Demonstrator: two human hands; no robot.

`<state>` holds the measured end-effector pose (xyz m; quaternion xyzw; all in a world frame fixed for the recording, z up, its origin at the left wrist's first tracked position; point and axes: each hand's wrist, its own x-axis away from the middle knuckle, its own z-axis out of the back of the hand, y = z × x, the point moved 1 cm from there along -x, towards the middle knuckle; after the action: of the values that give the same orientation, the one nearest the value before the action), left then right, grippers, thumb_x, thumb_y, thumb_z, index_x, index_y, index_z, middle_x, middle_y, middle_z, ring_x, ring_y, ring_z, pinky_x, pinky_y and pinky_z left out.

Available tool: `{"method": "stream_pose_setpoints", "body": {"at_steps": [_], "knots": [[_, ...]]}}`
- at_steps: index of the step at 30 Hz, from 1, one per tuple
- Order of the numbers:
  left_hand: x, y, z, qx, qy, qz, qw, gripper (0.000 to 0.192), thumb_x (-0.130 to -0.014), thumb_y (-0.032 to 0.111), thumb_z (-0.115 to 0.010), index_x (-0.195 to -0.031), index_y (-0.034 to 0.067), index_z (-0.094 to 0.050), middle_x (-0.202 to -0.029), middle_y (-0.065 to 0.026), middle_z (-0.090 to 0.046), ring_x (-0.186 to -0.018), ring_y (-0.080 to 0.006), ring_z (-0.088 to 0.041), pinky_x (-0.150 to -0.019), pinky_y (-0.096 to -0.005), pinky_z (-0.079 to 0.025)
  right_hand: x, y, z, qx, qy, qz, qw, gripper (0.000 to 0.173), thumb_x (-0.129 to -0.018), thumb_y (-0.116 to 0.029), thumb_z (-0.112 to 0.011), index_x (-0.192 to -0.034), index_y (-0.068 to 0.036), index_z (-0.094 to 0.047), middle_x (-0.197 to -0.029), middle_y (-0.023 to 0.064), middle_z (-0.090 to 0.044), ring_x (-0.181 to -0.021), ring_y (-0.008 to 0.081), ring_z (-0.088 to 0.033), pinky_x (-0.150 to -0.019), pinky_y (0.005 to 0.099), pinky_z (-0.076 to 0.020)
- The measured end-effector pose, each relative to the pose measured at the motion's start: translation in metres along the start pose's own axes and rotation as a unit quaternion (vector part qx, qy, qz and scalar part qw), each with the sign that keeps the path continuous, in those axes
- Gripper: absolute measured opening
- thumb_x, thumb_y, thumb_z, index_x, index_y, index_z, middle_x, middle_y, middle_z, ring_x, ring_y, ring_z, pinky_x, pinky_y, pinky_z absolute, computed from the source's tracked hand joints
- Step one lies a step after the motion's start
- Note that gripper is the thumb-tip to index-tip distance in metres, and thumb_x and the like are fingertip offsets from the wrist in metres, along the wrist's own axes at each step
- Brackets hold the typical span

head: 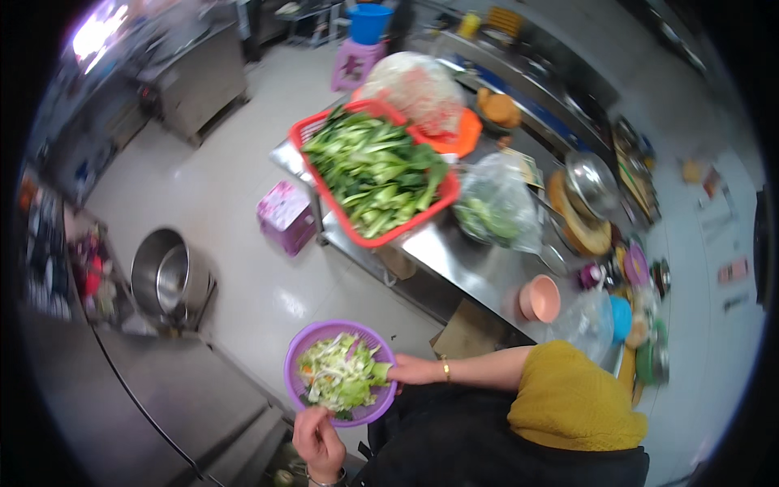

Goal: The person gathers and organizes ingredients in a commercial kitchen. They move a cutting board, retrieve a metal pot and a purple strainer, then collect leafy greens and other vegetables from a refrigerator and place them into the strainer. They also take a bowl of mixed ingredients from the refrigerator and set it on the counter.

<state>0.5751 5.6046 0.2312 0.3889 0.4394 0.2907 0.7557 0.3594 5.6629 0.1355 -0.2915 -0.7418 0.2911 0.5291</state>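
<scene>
A purple plastic colander (296, 385) is held in front of me, above the floor. It contains a mix of shredded pale cabbage or lettuce (341, 371), with green leaves and bits of orange and purple. My right hand (415, 370), below a gold bracelet, grips the colander's right rim, and the thumb side meets a light green leaf. At the near left rim is my left hand (319, 439), its fingers bent close to some dark green leaf. Whether those fingers pinch the leaf or rest on the rim is unclear.
A steel worktable (453, 259) bears a red basket (359, 234) of leafy greens, a bag of greens (496, 207) and a pink bowl (540, 298). A purple stool (286, 218) and steel pot (195, 277) stand beyond. Left lies a steel counter (122, 389).
</scene>
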Motion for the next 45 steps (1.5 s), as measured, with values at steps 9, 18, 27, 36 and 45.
{"method": "stream_pose_setpoints", "body": {"at_steps": [9, 18, 27, 36, 45], "knots": [[-0.043, 0.037, 0.02, 0.057, -0.056, 0.153, 0.985, 0.021, -0.092, 0.009, -0.046, -0.111, 0.001, -0.05, -0.079, -0.0052, -0.058, -0.059, -0.0053, -0.044, -0.051, -0.0183, -0.035, 0.191, -0.081, 0.099, -0.226, 0.373, 0.219, 0.873, 0.041, -0.085, -0.039, -0.046, -0.097, -0.001, -0.058, -0.074, 0.0111, -0.062, -0.061, 0.019, -0.06, -0.054, 0.0312, -0.0496], [0.01, -0.063, -0.004, -0.106, -0.159, 0.361, 0.913, 0.033, -0.08, -0.001, -0.052, -0.112, 0.0, -0.05, -0.085, -0.0086, -0.058, -0.066, -0.0129, -0.056, -0.057, -0.0259, -0.047, 0.239, -0.088, 0.385, -0.315, 0.574, 0.249, 0.713, 0.031, -0.086, -0.029, -0.042, -0.091, -0.001, -0.055, -0.068, 0.0089, -0.06, -0.052, 0.0148, -0.055, -0.045, 0.0279, -0.0468], [0.195, -0.01, 0.153, -0.577, 0.179, 0.351, 0.715, 0.035, -0.077, 0.0, -0.05, -0.11, -0.008, -0.047, -0.1, -0.0204, -0.055, -0.09, -0.0284, -0.055, -0.084, -0.0363, -0.044, 0.151, -0.066, 0.52, -0.394, 0.413, 0.348, 0.744, 0.038, -0.096, -0.032, -0.034, -0.121, -0.005, -0.043, -0.106, 0.0117, -0.058, -0.083, 0.026, -0.059, -0.068, 0.0387, -0.0484], [0.183, 0.058, 0.216, -0.423, 0.717, 0.259, 0.489, 0.056, -0.074, -0.002, -0.047, -0.128, -0.003, -0.034, -0.122, -0.0167, -0.034, -0.103, -0.0248, -0.044, -0.092, -0.0348, -0.038, 0.168, -0.095, 0.647, 0.002, 0.694, 0.139, 0.706, 0.024, -0.076, -0.023, -0.055, -0.081, -0.002, -0.063, -0.077, 0.0116, -0.062, -0.072, 0.0254, -0.061, -0.06, 0.0363, -0.0512], [0.188, 0.032, 0.212, -0.338, 0.716, 0.312, 0.526, 0.068, -0.073, 0.0, -0.052, -0.132, -0.006, -0.019, -0.122, -0.0209, -0.038, -0.11, -0.0281, -0.041, -0.097, -0.037, -0.034, -0.129, -0.378, 0.347, 0.315, 0.317, 0.349, 0.824, 0.038, -0.089, -0.022, -0.05, -0.119, -0.001, -0.048, -0.09, 0.0057, -0.057, -0.066, 0.0123, -0.051, -0.054, 0.0239, -0.0419]]}}
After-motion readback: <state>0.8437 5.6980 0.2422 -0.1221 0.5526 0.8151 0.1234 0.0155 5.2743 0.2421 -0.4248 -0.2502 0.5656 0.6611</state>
